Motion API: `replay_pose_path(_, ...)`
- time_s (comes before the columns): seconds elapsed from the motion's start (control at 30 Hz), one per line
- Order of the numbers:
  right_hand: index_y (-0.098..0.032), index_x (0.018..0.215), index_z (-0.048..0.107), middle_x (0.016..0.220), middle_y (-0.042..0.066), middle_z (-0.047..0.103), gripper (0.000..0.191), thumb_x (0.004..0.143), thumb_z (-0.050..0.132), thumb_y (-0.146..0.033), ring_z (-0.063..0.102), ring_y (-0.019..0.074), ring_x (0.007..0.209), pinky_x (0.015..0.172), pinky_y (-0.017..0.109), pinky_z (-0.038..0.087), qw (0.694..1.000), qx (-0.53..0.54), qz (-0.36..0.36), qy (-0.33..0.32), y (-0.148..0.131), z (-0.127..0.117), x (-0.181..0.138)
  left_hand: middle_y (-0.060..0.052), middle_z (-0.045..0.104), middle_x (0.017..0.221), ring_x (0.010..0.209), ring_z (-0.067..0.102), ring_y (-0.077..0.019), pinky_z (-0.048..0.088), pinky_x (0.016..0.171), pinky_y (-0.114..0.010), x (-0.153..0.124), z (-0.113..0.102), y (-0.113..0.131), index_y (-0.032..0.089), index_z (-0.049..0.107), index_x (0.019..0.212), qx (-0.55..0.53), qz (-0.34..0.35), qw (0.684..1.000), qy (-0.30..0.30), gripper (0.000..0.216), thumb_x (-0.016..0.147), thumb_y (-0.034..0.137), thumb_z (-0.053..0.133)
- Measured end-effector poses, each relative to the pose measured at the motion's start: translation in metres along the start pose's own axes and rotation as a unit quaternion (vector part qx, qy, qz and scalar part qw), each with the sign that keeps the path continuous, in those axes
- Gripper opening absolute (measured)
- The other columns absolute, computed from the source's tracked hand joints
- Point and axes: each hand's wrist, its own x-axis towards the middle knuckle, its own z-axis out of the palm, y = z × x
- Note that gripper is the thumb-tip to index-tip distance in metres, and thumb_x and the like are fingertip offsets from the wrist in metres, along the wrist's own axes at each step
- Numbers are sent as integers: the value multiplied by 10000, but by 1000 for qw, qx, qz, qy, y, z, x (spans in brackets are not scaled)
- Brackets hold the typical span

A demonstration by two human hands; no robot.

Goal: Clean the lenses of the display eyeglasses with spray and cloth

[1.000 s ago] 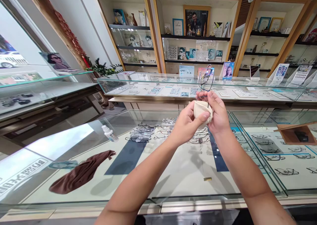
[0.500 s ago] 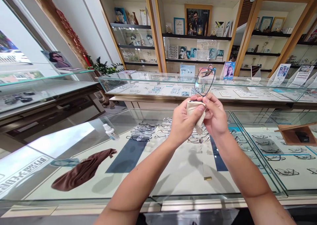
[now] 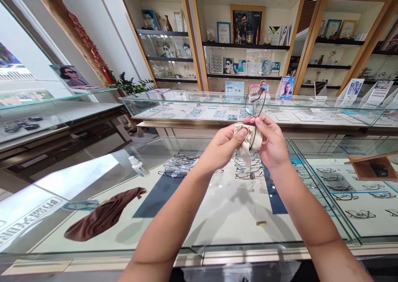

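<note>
A pair of eyeglasses [image 3: 264, 104] is held up above the glass counter, one lens upright over my fingers. My right hand [image 3: 272, 143] pinches the frame near its middle, fingers closed. My left hand [image 3: 225, 147] is closed on a cream cleaning cloth [image 3: 244, 155] with a zigzag edge. The cloth is folded around the lower part of the eyeglasses, so that lens is mostly hidden. Both hands nearly touch each other.
On the glass counter [image 3: 217, 232] lie a brown cloth [image 3: 102, 218] and a small white bottle [image 3: 138, 166] at the left. Rows of eyeglasses [image 3: 178, 166] show beneath the glass. A wooden tray [image 3: 373, 168] is at the right. Another display case [image 3: 186, 118] stands behind.
The upright lens has turned and dipped slightly. My left hand has shifted a little left and down, and the cloth now spreads wider around the lower part of the eyeglasses.
</note>
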Motion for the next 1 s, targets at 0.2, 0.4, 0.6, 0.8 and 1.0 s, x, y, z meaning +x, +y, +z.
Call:
replay_pose_path(0.2,-267,839,649,1024,19,756,368,775,836,-578,653,172,825,651,316,546,999,-35,-12,16,-3,-8,3,-34,696,771,725,609,-165,512,717,-285,0,-16,8,174,699,861,46,-27,998,-20,540,895,713,693)
replay_pose_path(0.4,-279,810,679,964,-5,736,302,771,872,-508,650,164,890,867,340,565,997,-38,-57,31,-13,-23,10,4,584,627,552,463,-118,383,540,-259,2,-35,4,198,624,767,53,-45,995,72,570,858,754,706)
replay_pose_path(0.6,-275,819,723,904,-2,743,238,843,820,-491,640,179,882,888,372,522,984,-170,-60,-6,-7,-18,6,24,498,632,583,391,-123,319,552,-271,1,-29,7,213,565,742,97,-3,977,189,500,920,663,690)
replay_pose_path(0.8,-246,854,696,916,14,738,147,949,687,-358,624,199,913,896,381,479,923,-351,-156,-17,6,-2,-5,43,433,631,630,371,-122,305,606,-274,0,-7,2,202,499,707,261,85,928,251,379,963,412,685)
replay_pose_path(1.0,-230,892,690,973,54,769,158,1013,604,-287,631,242,974,914,414,485,827,-506,-245,3,4,0,-12,49,432,628,589,353,-104,302,569,-263,2,-3,-13,194,508,706,264,112,929,235,379,969,425,653)
